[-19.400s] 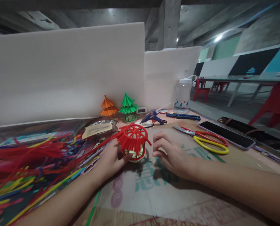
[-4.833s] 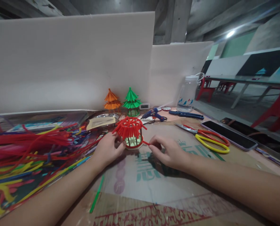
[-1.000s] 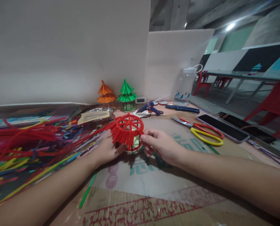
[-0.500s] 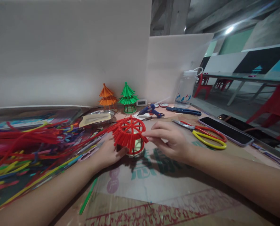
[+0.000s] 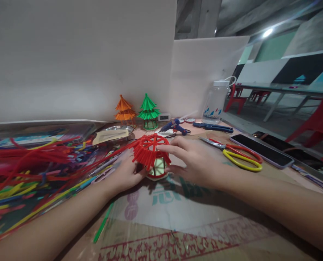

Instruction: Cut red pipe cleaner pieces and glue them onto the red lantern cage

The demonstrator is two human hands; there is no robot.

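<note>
Most fingers of the left hand (image 5: 125, 170) are hidden behind the red model (image 5: 150, 152) it grasps; whether the fingertips of the right hand (image 5: 195, 159) touch its right side is unclear. The left forearm (image 5: 60, 214) and right forearm (image 5: 275, 195) are cut off by the picture's edges. Left, the strips (image 5: 28, 163) run out of view and blur together. The right hand covers part of the green lettering (image 5: 164, 194). Far off, the white gadget's (image 5: 164, 117) display is too small to read; the right-hand red chair (image 5: 313, 117) is cut off.

Beyond pale panels (image 5: 79, 61) stand red chairs (image 5: 315, 114) and a long table (image 5: 281, 88), under a bright ceiling light (image 5: 267, 32).
</note>
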